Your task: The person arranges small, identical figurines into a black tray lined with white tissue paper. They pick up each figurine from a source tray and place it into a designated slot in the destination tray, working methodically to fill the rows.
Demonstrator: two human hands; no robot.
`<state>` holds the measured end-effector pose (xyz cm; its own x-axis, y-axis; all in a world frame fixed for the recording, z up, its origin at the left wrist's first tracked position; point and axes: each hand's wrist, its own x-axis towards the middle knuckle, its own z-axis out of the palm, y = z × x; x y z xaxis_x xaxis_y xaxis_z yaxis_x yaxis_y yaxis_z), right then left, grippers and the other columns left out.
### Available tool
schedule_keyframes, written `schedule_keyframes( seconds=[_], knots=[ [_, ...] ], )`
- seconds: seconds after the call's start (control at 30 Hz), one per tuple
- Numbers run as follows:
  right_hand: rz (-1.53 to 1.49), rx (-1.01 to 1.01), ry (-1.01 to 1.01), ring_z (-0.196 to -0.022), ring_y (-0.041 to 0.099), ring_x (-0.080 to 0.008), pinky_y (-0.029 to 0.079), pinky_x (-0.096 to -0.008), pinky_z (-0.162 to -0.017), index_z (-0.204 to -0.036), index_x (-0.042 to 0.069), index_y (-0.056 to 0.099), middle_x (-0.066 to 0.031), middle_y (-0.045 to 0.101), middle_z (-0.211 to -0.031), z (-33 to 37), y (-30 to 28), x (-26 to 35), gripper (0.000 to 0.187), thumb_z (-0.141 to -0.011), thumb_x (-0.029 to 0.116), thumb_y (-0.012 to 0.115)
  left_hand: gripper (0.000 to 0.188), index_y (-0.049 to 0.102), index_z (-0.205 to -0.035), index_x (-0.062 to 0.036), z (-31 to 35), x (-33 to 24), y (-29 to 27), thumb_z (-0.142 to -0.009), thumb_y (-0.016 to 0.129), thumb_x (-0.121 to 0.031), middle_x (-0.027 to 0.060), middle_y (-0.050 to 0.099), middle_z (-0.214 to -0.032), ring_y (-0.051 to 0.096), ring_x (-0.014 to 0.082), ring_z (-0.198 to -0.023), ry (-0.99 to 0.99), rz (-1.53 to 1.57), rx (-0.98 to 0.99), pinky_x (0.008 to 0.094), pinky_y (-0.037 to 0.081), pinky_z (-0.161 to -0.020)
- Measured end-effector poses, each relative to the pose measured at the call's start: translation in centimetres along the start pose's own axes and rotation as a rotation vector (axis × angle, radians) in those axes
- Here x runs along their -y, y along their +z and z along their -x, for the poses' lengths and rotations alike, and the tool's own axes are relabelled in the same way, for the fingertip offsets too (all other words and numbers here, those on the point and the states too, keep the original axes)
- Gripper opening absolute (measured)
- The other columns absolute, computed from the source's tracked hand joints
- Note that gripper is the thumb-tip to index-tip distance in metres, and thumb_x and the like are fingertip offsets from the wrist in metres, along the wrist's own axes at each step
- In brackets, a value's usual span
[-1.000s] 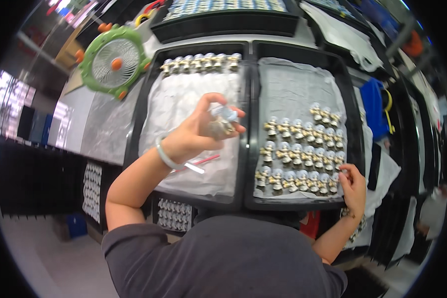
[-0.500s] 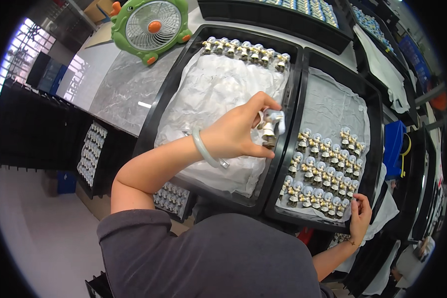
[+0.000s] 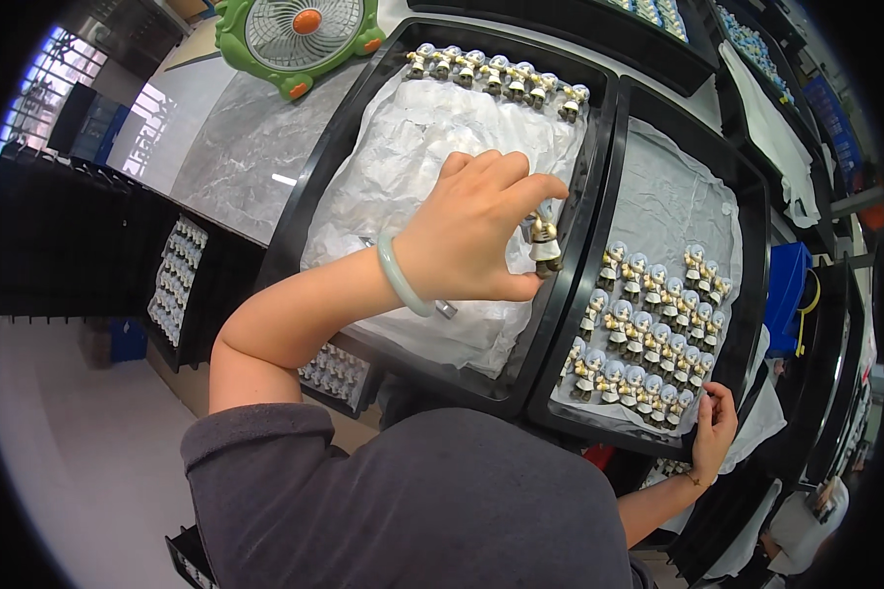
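Between the thumb and fingers of my left hand (image 3: 476, 231) is a small pale-haired figurine (image 3: 544, 243) in white and gold, held roughly upright over the right side of a paper-lined black tray (image 3: 287, 263); the hand hides its head. One row of similar figurines (image 3: 496, 74) lines this tray's far end. The second black tray (image 3: 751, 211), just to the right, has several rows of such figurines (image 3: 648, 339) on its nearer part. My right hand (image 3: 717, 427) is closed round this second tray's near right corner.
A green fan (image 3: 300, 39) with an orange hub stands on the counter at the far left. More trays of figurines (image 3: 179, 280) sit below on the left. Further black trays (image 3: 560, 29) lie beyond and at the right, near a blue bin (image 3: 786, 294).
My left hand has turned, its back now more upward, and covers more of the figurine. My right hand stays at the tray corner. The whole view has shifted slightly.
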<state>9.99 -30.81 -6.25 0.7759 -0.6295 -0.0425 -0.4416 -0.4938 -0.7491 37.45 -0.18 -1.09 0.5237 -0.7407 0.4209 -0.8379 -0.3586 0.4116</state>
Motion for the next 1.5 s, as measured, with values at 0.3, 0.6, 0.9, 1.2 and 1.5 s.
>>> schedule_keyframes(
  seconds=[0.3,0.6,0.9,1.2,1.5],
  knots=[
    [0.000,-0.006,-0.035,-0.058,0.032,-0.0046,0.024,-0.0207,-0.050,-0.094,0.003,0.057,0.0045,0.038,-0.064,-0.1,0.1,0.3,0.015,-0.081,0.010,0.056,0.063,0.043,-0.114,-0.0090,-2.6,7.9,1.3,-0.058,0.069,-0.022,0.0142,0.056,-0.103,0.056,0.0285,-0.097,-0.319,0.073,0.383,0.0362,0.044,-0.081],
    [-0.050,0.013,-0.046,-0.056,0.030,-0.0034,0.023,-0.0194,-0.049,-0.094,0.002,0.056,0.0054,0.036,-0.064,0.0,0.0,0.5,0.014,-0.082,0.008,0.056,0.070,0.048,-0.115,-0.0166,-6.3,19.9,-3.6,-0.054,0.077,-0.034,0.0078,0.048,-0.118,0.035,0.0261,-0.120,-0.252,-0.821,0.395,0.0516,0.018,-0.103],
    [-0.068,0.016,-0.026,-0.054,0.029,-0.0032,0.022,-0.0196,-0.047,-0.093,0.002,0.057,0.0054,0.036,-0.062,0.1,-0.1,0.6,0.014,-0.080,0.008,0.057,0.075,0.048,-0.122,-0.0277,-5.6,19.7,-3.1,-0.054,0.078,-0.037,0.0068,0.035,-0.132,0.018,0.0310,-0.130,-0.340,-0.950,0.627,0.0588,0.006,-0.103],
    [-0.086,0.016,-0.035,-0.053,0.029,-0.0029,0.021,-0.0201,-0.046,-0.093,0.001,0.056,0.0050,0.035,-0.060,0.0,0.0,0.8,0.014,-0.079,0.005,0.056,0.044,0.055,-0.111,-0.0156,-13.5,14.8,6.0,-0.069,0.064,-0.028,0.0058,0.056,-0.102,0.047,0.0245,-0.108,0.100,-0.564,0.301,0.0448,0.029,-0.096],
    [-0.090,0.013,-0.047,-0.052,0.031,-0.0061,0.025,-0.0225,-0.047,-0.090,0.000,0.056,0.0014,0.036,-0.058,-0.1,-0.2,1.1,0.014,-0.076,0.003,0.057,0.054,0.050,-0.113,-0.0172,-17.6,12.6,10.6,-0.063,0.069,-0.028,0.0077,0.054,-0.105,0.047,0.0277,-0.105,0.027,-0.707,0.459,0.0414,0.035,-0.087]
  ],
)
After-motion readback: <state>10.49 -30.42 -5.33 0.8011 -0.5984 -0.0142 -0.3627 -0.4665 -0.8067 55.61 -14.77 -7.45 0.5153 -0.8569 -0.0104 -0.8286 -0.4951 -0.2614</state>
